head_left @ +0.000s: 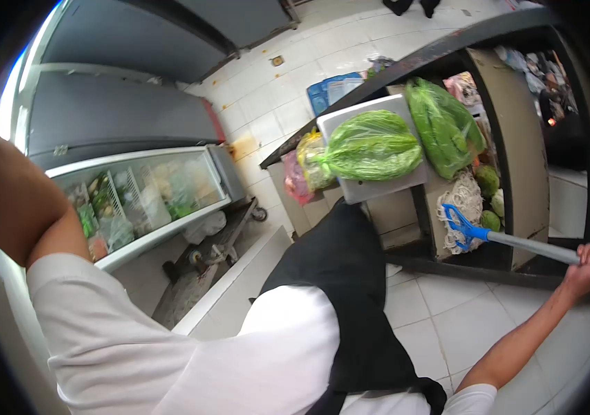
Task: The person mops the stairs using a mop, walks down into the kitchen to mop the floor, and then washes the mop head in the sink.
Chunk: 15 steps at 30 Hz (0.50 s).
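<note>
One right hand (582, 268) grips the smooth grey pole (533, 249) of a mop, its fingers wrapped around the shaft and at least one fingertip pointing up off the surface. The mop's head sits left of those fingers, at the pole's far end, where a glossy blue clamp (467, 225) with open loops lies over a tangle of off-white strings (466, 194), coarse and ropy, beside the dark-framed shelf (524, 152). Between strings and frame, just beyond the clamp from the fingers, rest round green vegetables (488, 181). Farther left of the fingers and higher up, a bundle of pale, ribbed greens (374, 145) in crinkled clear plastic lies across a flat grey platform (381, 188), its gathered end turned away from the hand; a second, darker bag (443, 128) of long leaves slumps beside it, nearer the fingers. Yellow (313, 155) and pink (296, 178) bags crowd the platform's far side. Well apart, on the side opposite the fingers, a white-rimmed cooler (163, 234) shows bagged produce behind wire dividers. Below the gripping fingers spreads a floor (467, 311) of pale square tiles. The left arm (18, 200) is bent and raised, its hand outside the picture, so the state of those fingers cannot be told.
</note>
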{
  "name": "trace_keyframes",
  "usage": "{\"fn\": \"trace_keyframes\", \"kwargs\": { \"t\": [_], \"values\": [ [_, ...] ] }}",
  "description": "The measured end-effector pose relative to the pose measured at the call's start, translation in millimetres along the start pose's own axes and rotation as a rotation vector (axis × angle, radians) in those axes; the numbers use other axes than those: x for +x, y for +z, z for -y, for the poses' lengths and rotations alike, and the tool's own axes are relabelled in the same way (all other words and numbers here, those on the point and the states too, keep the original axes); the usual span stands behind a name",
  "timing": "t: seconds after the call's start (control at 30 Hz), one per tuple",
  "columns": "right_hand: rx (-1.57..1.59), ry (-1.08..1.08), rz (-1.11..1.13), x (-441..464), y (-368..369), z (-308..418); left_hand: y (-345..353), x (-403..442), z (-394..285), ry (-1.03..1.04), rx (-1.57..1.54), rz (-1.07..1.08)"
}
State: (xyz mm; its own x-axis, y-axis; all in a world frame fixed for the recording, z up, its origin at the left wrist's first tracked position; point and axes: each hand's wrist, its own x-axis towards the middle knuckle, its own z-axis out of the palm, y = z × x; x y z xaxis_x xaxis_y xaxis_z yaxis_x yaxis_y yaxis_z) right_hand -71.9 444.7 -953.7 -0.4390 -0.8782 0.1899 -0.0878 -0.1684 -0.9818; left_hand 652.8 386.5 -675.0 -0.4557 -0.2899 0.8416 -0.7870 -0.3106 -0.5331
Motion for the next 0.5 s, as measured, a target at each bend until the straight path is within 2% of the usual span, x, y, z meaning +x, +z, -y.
{"fn": "trace_keyframes", "kwargs": {
  "t": [0.3, 0.5],
  "values": [
    [0.006, -0.105, -0.06, -28, 41, 17, -9, -10, -4, -0.087, 0.05, -0.063],
    [-0.078, -0.311, -0.083, -58, 66, 26, -44, -12, -2, -0.16, 0.126, -0.161]
  ]
}}
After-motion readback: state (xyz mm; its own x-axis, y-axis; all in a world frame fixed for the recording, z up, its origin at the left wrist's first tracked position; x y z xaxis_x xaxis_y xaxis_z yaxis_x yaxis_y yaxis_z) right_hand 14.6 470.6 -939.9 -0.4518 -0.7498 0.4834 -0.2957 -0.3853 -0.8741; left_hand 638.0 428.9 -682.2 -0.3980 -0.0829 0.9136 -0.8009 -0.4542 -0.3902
